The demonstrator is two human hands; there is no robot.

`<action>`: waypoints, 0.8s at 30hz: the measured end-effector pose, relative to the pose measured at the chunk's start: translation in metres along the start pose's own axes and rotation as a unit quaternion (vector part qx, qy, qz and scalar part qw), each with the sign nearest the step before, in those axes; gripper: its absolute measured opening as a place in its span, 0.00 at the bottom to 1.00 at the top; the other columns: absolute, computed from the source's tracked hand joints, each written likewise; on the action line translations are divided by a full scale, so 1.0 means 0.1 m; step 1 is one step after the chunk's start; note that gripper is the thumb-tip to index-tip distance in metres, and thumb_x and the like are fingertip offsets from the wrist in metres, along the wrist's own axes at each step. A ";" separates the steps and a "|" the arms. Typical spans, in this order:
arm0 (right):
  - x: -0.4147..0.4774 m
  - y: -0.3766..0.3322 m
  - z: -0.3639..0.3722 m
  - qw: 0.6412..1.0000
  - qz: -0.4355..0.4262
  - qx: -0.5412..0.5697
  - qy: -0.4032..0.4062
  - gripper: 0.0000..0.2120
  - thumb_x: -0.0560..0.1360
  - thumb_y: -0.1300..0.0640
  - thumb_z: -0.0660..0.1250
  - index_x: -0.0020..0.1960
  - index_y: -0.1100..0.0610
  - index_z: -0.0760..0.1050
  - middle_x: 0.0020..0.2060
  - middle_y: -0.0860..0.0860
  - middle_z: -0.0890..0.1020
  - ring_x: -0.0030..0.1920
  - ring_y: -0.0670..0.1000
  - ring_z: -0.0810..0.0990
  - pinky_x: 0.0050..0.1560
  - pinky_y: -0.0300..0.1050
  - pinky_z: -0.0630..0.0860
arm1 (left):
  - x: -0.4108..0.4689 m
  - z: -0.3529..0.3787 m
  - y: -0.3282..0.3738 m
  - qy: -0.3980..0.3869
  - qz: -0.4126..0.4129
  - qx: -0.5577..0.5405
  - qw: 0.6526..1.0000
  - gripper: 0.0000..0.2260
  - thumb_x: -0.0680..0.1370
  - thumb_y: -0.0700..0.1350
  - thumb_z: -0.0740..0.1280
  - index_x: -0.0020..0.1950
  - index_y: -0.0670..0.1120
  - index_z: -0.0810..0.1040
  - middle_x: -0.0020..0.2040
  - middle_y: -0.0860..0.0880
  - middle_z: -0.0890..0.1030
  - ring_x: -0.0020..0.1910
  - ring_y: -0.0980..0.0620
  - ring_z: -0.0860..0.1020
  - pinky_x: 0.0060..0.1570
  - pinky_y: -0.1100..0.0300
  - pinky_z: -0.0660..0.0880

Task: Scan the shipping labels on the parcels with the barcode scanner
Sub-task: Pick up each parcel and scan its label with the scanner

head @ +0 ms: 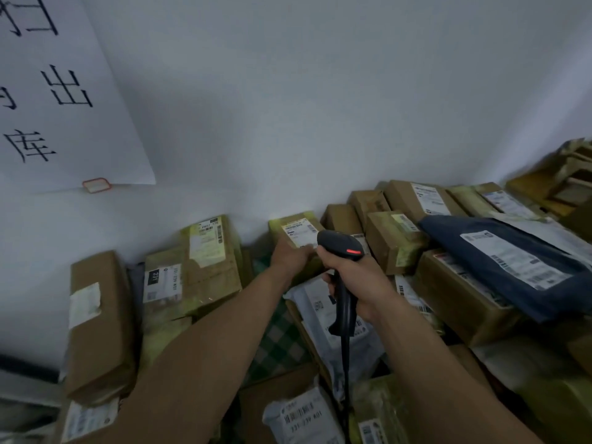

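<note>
Small box (288,227): by the wall, with a white label (299,233) on top.
Left hand (290,257): fingers bent over the small box's near edge, holding it.
Right hand (355,277): fingers wrapped tight round the scanner's handle.
Scanner (344,302): just right of the small box, red light on.
Blue bag (512,261): farther right of the small box.

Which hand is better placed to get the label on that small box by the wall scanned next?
Right. The right hand grips the barcode scanner, whose head is just beside the label on the small box. The left hand holds that box, so it is occupied.
</note>
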State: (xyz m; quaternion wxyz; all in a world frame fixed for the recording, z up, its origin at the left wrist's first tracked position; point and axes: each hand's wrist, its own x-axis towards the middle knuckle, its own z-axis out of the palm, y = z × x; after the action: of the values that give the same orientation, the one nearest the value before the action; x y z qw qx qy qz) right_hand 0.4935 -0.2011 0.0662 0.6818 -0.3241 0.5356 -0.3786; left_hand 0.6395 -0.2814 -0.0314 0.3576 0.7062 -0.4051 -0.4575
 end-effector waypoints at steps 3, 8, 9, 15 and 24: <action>0.01 0.01 0.03 1.000 -0.005 0.000 0.001 0.13 0.75 0.55 0.78 0.58 0.56 0.83 0.38 0.50 0.81 0.33 0.46 0.80 0.31 0.39 0.76 | -0.06 0.01 0.06 -0.003 0.020 0.067 0.998 0.27 0.80 0.56 0.68 0.78 0.51 0.67 0.71 0.49 0.77 0.66 0.46 0.78 0.60 0.59 0.73; -0.10 0.00 0.11 1.000 -0.005 0.003 -0.007 0.13 0.74 0.55 0.79 0.57 0.56 0.83 0.37 0.50 0.82 0.36 0.47 0.81 0.34 0.40 0.78 | -0.25 -0.22 0.17 0.013 0.072 0.123 0.990 0.18 0.82 0.50 0.68 0.71 0.47 0.78 0.68 0.47 0.80 0.65 0.47 0.79 0.61 0.57 0.76; -0.12 -0.01 0.14 1.000 -0.004 0.003 -0.007 0.13 0.74 0.55 0.79 0.56 0.57 0.82 0.36 0.49 0.82 0.35 0.47 0.81 0.34 0.41 0.78 | -0.33 -0.30 0.18 0.031 0.090 0.112 0.989 0.17 0.82 0.48 0.69 0.70 0.46 0.79 0.66 0.47 0.81 0.64 0.47 0.80 0.63 0.54 0.77; -0.32 -0.02 0.30 0.999 -0.015 -0.012 -0.030 0.12 0.74 0.55 0.79 0.55 0.57 0.82 0.37 0.51 0.81 0.35 0.48 0.80 0.34 0.43 0.77 | -0.83 -0.91 -0.02 0.234 0.119 0.251 0.932 0.29 0.78 0.59 0.70 0.76 0.52 0.68 0.75 0.44 0.70 0.73 0.42 0.68 0.71 0.43 0.68; -0.54 0.05 0.47 0.998 -0.014 -0.025 -0.052 0.12 0.74 0.55 0.78 0.55 0.57 0.82 0.39 0.53 0.81 0.36 0.49 0.81 0.35 0.43 0.78 | -0.78 -1.25 -0.29 0.180 -0.110 0.205 0.956 0.59 0.69 0.71 0.72 0.82 0.51 0.34 0.80 0.34 0.51 0.79 0.33 0.52 0.77 0.38 0.52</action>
State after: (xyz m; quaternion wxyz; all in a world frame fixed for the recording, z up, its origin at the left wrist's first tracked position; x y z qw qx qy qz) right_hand 0.5330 -0.1504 0.0983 0.6952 -0.3673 0.5043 -0.3571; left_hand 0.7434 -0.1831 0.0118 0.2192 0.8752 -0.3390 -0.2666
